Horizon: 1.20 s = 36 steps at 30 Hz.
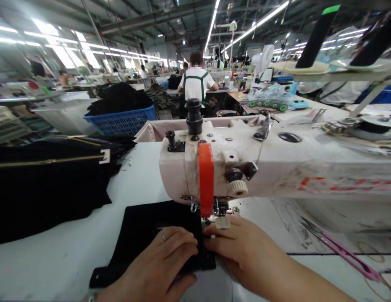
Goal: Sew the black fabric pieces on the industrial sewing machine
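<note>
A small black fabric piece (145, 228) with a dark label lies flat on the white table under the head of a cream sewing machine (245, 167). My left hand (160, 264), a ring on one finger, presses flat on the fabric just left of the needle area. My right hand (245, 247) rests on the fabric's right edge, fingertips close under the presser foot (222, 220). An orange guard (206, 178) hangs on the machine's front and hides the needle.
A stack of black garments with gold zippers (47, 180) lies at the left. A blue basket (122, 119) of dark cloth stands behind it. Pink snips (349, 253) lie on the table to the right. A person in a white shirt (197, 84) sits farther back.
</note>
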Available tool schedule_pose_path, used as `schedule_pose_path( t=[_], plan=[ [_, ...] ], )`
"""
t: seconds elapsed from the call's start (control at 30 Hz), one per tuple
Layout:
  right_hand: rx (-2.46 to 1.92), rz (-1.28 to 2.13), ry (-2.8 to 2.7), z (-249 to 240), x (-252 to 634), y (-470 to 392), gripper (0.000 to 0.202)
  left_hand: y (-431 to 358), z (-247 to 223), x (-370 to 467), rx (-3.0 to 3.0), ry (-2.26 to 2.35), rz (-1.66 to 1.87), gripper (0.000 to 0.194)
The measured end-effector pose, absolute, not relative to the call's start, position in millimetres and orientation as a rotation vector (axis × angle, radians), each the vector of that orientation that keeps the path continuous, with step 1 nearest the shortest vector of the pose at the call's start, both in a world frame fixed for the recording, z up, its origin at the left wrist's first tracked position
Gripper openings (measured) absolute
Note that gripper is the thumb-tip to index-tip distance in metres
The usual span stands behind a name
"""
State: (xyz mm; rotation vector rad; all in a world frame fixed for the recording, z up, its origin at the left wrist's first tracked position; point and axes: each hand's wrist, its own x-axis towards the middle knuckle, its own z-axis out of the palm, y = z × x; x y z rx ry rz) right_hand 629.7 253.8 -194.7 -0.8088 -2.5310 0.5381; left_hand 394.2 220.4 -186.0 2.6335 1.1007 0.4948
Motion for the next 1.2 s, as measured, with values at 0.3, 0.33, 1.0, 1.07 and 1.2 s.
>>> schedule_pose_path(
  t=[0.3,0.33,1.0,1.07,1.2],
  plan=[
    [-0.865,0.55,-2.584,-192,628,255,0.026,223,-190,393,2.532,1.113,0.583,0.039],
    [-0.863,0.556,-2.589,-192,628,255,0.026,223,-191,393,2.571,1.093,0.573,0.039],
    [-1.04,0.407,-2.533,-205,620,251,0.041,259,-187,394,2.706,0.906,0.612,0.026],
    [-1.07,0.392,-2.542,-207,619,252,0.038,267,-188,392,2.686,0.894,0.589,0.028],
    [-1.089,0.385,-2.531,-205,617,252,0.04,277,-194,390,2.673,0.906,0.576,0.028]
  ],
)
